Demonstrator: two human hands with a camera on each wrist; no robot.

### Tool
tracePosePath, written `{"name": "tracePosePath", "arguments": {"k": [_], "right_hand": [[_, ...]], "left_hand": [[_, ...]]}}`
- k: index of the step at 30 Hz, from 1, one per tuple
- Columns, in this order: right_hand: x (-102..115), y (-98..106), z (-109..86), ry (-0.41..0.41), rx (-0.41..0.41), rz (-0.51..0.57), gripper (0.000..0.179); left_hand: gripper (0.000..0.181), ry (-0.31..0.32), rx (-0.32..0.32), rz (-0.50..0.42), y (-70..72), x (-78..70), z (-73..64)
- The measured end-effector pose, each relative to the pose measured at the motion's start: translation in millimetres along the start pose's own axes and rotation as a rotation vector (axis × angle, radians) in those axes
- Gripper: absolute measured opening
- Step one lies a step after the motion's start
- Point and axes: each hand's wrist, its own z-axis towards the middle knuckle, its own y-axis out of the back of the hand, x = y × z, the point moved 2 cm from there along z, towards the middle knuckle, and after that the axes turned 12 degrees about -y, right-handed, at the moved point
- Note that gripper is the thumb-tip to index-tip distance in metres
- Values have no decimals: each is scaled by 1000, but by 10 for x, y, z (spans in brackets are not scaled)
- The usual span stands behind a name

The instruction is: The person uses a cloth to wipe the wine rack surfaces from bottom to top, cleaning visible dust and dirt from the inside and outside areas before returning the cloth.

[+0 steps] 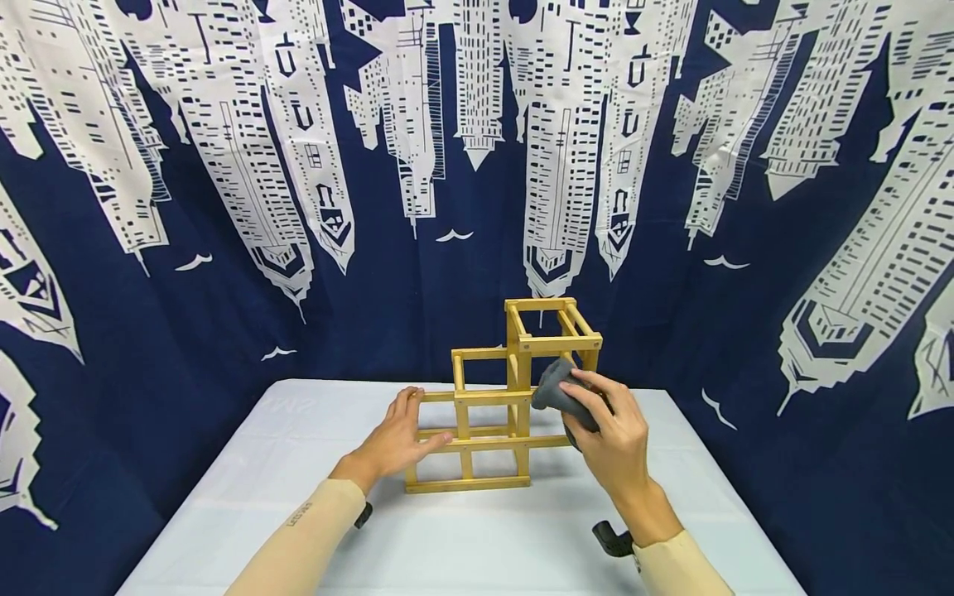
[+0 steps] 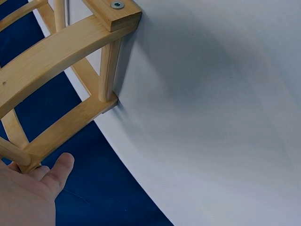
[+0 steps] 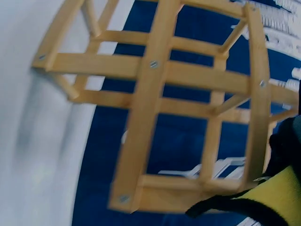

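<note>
A stepped wooden rack (image 1: 495, 398) of light rails and posts stands on the table, its tallest part at the right. My left hand (image 1: 395, 434) holds its left end, fingers over the upper rail and thumb in front. In the left wrist view that hand (image 2: 28, 197) is at a lower corner of the rack (image 2: 56, 52). With my right hand (image 1: 614, 430) I grip a bunched dark grey cloth (image 1: 555, 387) against the rack's right side. A yellow and black piece of material (image 3: 273, 197) shows at the right wrist view's edge, beside the rack (image 3: 149, 94); the right fingers are hidden there.
The table has a white cover (image 1: 298, 430) and ends just behind the rack. A navy curtain (image 1: 417, 290) with white upside-down buildings hangs behind and at both sides. A black wrist mount (image 1: 613, 540) sticks out by the right wrist.
</note>
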Motion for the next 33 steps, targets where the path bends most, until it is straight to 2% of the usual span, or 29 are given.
{"name": "tracePosePath", "arguments": {"k": [5,8,11,16,20,25,29,33], "right_hand": [[142,-171,171,74,111,-87,51],[174,-230,219,66,165,-135,60],[177,-244,233,47,211,-160,59],[143,-219,181,-1,346,-180,53],[117,-188,135,-14,430,-178,57],[138,-231,192,35,402,-178,60],[159,-273,273,57,300,-162,58],[160,-273,357,10,186,-108,57]], "left_hand": [[110,4,0,-10,-13,-3,-17],[111,5,7,-18,-31,1,-28],[112,0,11,-15,-38,1,-27],[113,-5,9,-2,-13,-1,-7],[114,-2,8,4,2,-1,9],[113,-3,3,13,22,14,16],[113,5,7,8,2,32,10],[112,1,3,-4,-11,26,6]]}}
